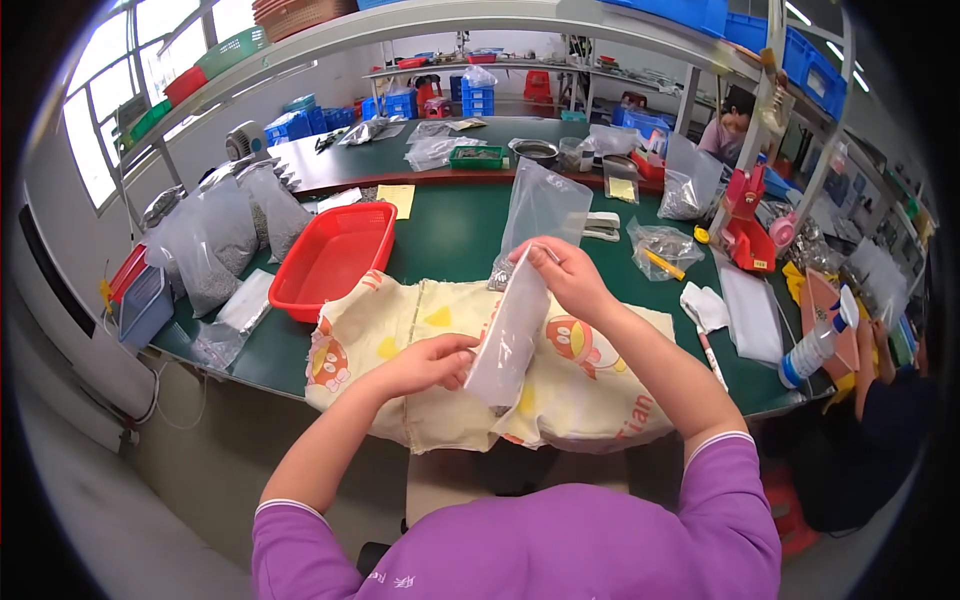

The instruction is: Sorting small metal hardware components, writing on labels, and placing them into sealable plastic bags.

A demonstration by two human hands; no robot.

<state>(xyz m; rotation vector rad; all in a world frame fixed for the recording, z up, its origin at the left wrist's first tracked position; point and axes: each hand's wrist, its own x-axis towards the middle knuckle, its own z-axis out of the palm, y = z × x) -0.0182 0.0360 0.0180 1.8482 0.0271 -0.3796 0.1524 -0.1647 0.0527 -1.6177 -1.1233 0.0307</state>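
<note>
A flat, whitish plastic bag [507, 345] slants between my two hands above a cream printed cloth [450, 305]. Its top corner is pinched by my right hand [568, 282], thumb and fingers closed. My left hand [437, 362] is closed at the lower left edge of the same bag; its fingertips are partly hidden there. Just beyond, a clear plastic bag [545, 208] stands on the green table with small grey parts at its bottom, partly covered by the bag I hold. The cloth hangs over the table's near edge.
Left of the cloth sits a red plastic basket [335, 255]; past it stand several filled bags [205, 245] and a blue basket [146, 305]. On the right are a white cloth [705, 307], a marker [712, 358], a bottle [808, 355] and a red device [745, 215]. Another person's arm [868, 365] shows at far right.
</note>
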